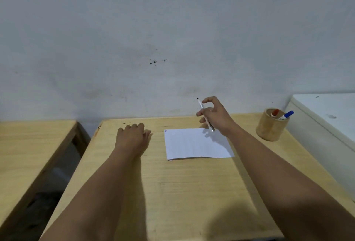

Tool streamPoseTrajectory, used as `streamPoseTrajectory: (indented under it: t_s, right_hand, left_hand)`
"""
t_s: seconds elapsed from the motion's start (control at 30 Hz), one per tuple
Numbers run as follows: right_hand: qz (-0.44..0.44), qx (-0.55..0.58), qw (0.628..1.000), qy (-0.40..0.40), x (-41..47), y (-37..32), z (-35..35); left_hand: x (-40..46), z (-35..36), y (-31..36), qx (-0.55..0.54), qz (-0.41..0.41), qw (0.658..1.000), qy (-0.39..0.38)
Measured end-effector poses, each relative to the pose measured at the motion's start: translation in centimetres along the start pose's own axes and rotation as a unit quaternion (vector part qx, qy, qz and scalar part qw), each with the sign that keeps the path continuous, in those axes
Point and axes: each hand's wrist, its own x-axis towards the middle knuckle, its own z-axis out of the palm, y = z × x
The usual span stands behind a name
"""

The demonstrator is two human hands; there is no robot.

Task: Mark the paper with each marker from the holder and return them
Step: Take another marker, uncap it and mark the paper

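A white sheet of paper point(196, 143) lies on the wooden table point(172, 192), with small marks at its far left corner. Above the paper's far right corner, my right hand point(215, 116) grips a white marker point(200, 105) whose black tip points up and away from the sheet. My left hand point(132, 135) rests palm down on the table to the left of the paper, fingers curled, holding nothing. At the far right stands a round wooden holder point(270, 127) with a red-capped marker point(275, 112) and a blue-capped marker point(287, 115) in it.
A second wooden table point(28, 144) stands to the left across a narrow gap. A white cabinet or appliance point(326, 118) borders the table on the right, close behind the holder. A grey wall runs along the back.
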Motion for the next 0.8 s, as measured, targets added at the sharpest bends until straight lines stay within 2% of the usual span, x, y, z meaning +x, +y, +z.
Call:
streamPoseTrajectory:
  t_s: [0.13, 0.23, 0.3, 0.37, 0.47, 0.53, 0.67, 0.8]
  right_hand:
    - [0.050, 0.170, 0.984, 0.014, -0.3, -0.1, 0.0]
    - [0.087, 0.309, 0.947, 0.035, -0.9, -1.2, -0.6]
    - [0.068, 0.337, 0.939, 0.028, -1.3, -1.8, -0.9]
    - [0.041, 0.285, 0.957, 0.034, -1.7, -2.1, -0.5]
    - [0.044, 0.205, 0.975, 0.076, -2.3, -2.6, 1.1]
    - [0.046, 0.171, 0.981, 0.076, -2.5, -2.4, 2.4]
    - [0.000, 0.089, 0.995, 0.043, -2.4, 0.0, 5.7]
    - [0.005, 0.058, 0.997, 0.054, -0.7, 2.4, 9.6]
  left_hand:
    - [-0.9, 0.7, -0.6, -0.018, -0.006, 1.000, 0.006]
    - [-2.0, -0.6, 0.2, -0.064, 0.005, 0.995, 0.082]
    - [-3.0, -1.8, 1.7, -0.099, 0.064, 0.983, 0.143]
    - [-4.0, -2.5, 3.5, -0.117, 0.125, 0.978, 0.119]
    - [-4.9, -1.8, 5.1, -0.126, 0.162, 0.979, -0.018]
    - [-5.3, -1.0, 5.5, -0.116, 0.173, 0.975, -0.073]
    - [-5.8, 0.6, 5.4, -0.152, 0.153, 0.975, -0.058]
    - [-5.6, 1.5, 5.2, -0.169, 0.148, 0.974, -0.034]
